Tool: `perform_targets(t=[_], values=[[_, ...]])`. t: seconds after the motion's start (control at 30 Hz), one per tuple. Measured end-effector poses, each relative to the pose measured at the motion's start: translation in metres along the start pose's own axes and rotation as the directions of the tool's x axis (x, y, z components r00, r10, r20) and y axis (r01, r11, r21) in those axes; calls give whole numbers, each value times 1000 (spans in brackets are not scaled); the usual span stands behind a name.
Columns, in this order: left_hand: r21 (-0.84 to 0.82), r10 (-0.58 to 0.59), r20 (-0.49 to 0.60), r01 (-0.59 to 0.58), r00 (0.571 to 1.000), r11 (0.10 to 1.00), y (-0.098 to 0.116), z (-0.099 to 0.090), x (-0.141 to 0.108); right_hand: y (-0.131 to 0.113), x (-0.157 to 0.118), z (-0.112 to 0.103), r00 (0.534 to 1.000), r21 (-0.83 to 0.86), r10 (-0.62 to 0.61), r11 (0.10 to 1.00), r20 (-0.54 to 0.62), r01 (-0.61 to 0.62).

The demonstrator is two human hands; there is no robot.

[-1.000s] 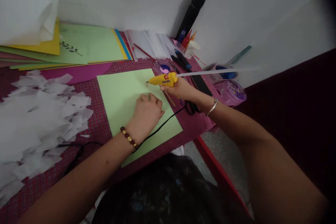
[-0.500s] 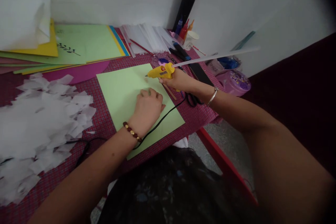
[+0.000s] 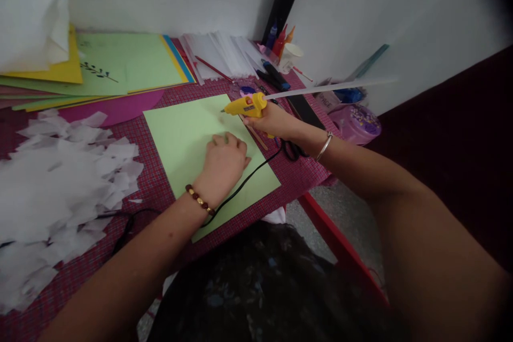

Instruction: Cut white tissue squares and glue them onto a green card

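A sheet of light green paper (image 3: 172, 128) lies on the checked tablecloth before me. My left hand (image 3: 225, 159) rests low over its middle, fingers curled with the tips turned down; what they hold, if anything, is hidden. Closed around a yellow hot glue gun (image 3: 248, 106), my right hand (image 3: 276, 120) is over the sheet's far right edge. The gun's nozzle points left, just beyond my left fingers. A long translucent glue stick (image 3: 332, 87) sticks out of its back. The black cord (image 3: 248, 179) crosses the paper and passes by my left wrist.
White tissue-like paper pieces (image 3: 76, 176) are heaped at left. Coloured sheets (image 3: 132, 61) and clear plastic strips (image 3: 220, 56) lie at the back. Scissors (image 3: 292, 150) and a flat wooden stick (image 3: 257, 138) sit beside my right hand. A pink tub (image 3: 356, 124) stands at the right.
The whole view has shifted slightly. Both hands keep nearly the same pose, and the glue gun stays in my right hand, its nozzle over the paper.
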State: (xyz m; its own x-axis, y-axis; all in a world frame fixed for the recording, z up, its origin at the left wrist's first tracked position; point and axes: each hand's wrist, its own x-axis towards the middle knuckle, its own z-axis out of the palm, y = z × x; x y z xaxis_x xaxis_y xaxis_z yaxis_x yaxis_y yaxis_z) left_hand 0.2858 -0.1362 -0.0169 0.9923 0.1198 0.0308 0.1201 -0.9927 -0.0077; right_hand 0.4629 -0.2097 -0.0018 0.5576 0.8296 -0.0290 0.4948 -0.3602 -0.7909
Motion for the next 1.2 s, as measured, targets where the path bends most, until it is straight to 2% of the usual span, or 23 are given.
perform_targets(t=[0.13, 0.3, 0.47, 0.6, 0.8, 0.93, 1.1, 1.2], values=[[-14, -4, -1, 4, 1000, 1000, 0, 0, -1, -6, -4, 0, 997, -48, 20, 999, 74, -16], [-43, -23, 23, 24, 999, 999, 0, -1, 0, -13, -8, 0, 990, -10, 68, 998, 124, -67], [-52, -22, 42, 24, 999, 998, 0, -3, 0, -3, -4, 1, 997, -39, -50, 998, 56, 52], [-63, -25, 51, 28, 998, 998, 0, -6, 0, 5, -4, 3, 996, -122, -94, 988, -2, 93], [-77, -35, 55, 39, 998, 996, 0, -3, 0, 8, -13, 6, 995, -94, -77, 992, 57, 82], [-89, -38, 28, 41, 999, 995, 0, 1, -1, 13, -11, 7, 998, -98, -56, 994, 8, 57], [-77, -36, 11, 37, 999, 996, 0, 0, -1, 18, -7, 7, 993, -54, -116, 992, -17, 115], [-58, -32, -2, 32, 999, 998, 1, 0, -1, 18, -7, 6, 994, -42, -104, 994, -14, 103]])
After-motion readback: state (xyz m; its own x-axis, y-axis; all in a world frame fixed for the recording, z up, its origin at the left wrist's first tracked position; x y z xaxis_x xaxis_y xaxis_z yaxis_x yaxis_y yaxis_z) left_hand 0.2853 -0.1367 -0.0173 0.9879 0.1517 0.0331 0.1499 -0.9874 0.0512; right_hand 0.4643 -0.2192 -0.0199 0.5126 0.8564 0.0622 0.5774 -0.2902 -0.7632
